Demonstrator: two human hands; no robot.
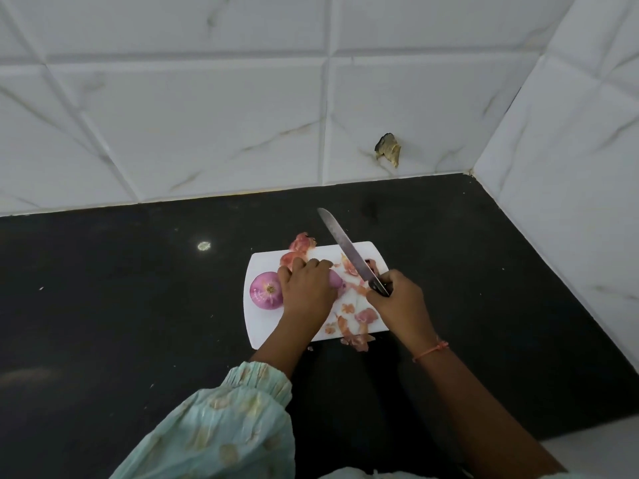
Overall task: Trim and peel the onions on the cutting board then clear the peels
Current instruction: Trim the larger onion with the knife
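I see peels [356,328] scattered at the near edge of the white cutting board [262,326] on the black table [121,305]. Right hand [397,302], grip curled tight round the knife [345,248] handle, blade angled up and away. Left hand [307,288], grip cupped over one onion [334,279], mostly hidden. Second peeled onion [265,290] just beside it, on the board's left. More peels at the far edge.
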